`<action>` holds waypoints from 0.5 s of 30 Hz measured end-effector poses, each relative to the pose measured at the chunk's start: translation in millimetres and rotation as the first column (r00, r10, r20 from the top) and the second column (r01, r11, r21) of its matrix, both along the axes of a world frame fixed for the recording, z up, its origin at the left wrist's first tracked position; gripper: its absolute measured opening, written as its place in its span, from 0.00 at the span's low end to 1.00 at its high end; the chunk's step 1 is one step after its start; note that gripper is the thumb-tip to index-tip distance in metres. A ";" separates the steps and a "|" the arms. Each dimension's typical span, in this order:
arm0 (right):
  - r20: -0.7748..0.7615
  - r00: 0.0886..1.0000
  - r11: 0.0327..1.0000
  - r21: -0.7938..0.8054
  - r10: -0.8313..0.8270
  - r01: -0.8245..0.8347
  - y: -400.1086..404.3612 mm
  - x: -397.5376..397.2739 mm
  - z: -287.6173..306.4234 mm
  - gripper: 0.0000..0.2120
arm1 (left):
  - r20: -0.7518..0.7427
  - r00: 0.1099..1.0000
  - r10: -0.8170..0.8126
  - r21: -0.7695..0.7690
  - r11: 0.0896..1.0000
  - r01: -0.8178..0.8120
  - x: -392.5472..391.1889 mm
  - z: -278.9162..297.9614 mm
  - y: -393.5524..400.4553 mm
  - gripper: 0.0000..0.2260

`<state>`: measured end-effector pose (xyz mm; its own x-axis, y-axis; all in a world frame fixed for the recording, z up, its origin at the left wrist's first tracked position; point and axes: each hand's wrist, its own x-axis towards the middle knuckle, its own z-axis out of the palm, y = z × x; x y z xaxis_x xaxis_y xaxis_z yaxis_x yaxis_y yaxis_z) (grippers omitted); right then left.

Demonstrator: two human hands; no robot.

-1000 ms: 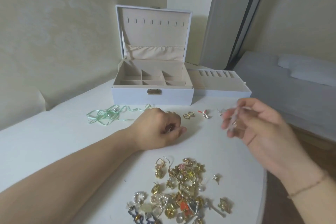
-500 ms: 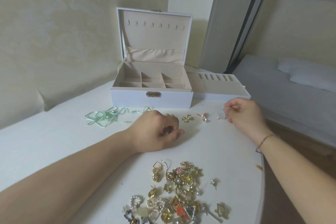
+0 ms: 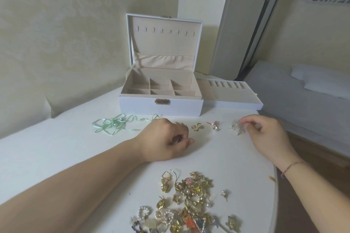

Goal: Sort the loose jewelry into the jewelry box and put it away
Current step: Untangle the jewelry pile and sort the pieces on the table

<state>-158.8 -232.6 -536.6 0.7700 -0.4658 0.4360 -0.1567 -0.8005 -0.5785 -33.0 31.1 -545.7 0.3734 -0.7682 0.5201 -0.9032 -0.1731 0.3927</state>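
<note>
A white jewelry box (image 3: 144,107) stands open at the back of the table, its beige compartments bare. Its removable tray (image 3: 233,103) lies beside it on the right. A pile of loose gold and pearl jewelry (image 3: 189,198) lies near the front edge. In a row before the box lie a green ribbon necklace (image 3: 111,125), gold hoops (image 3: 197,126), a pearl earring (image 3: 215,126) and clear earrings (image 3: 235,130). My left hand (image 3: 164,142) rests curled on the table, thumb and forefinger pinching a thin wire piece. My right hand (image 3: 265,134) pinches a clear earring over the clear ones.
The white table (image 3: 56,147) has a curved right edge close to my right forearm, with wooden floor below. A bed with a white pillow (image 3: 312,81) lies to the right. A wall runs along the table's left and back.
My right hand has come down from mid-air to the table at the right end of the row of earrings. My left hand has stayed put.
</note>
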 end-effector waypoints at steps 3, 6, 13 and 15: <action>0.039 0.999 1.000 -0.020 -0.004 0.005 2.7 -1.1 -2.2 0.14 | 0.012 1.000 0.006 -0.002 1.000 -0.006 -0.6 -0.3 -0.1 0.15; 0.072 0.997 0.993 -0.117 0.010 -0.001 18.0 1.3 1.3 0.15 | -0.008 1.000 0.020 -0.028 0.999 -0.020 -0.9 1.3 -1.4 0.15; -0.155 0.763 0.758 -0.102 0.628 -0.644 125.9 -30.5 32.7 0.06 | -0.139 0.984 0.110 -0.139 0.982 -0.129 -0.1 7.4 0.6 0.14; -0.269 0.684 0.665 -0.174 0.678 -0.727 142.5 -39.1 33.7 0.05 | -0.087 0.990 0.107 -0.116 0.986 -0.117 -0.6 6.4 2.1 0.14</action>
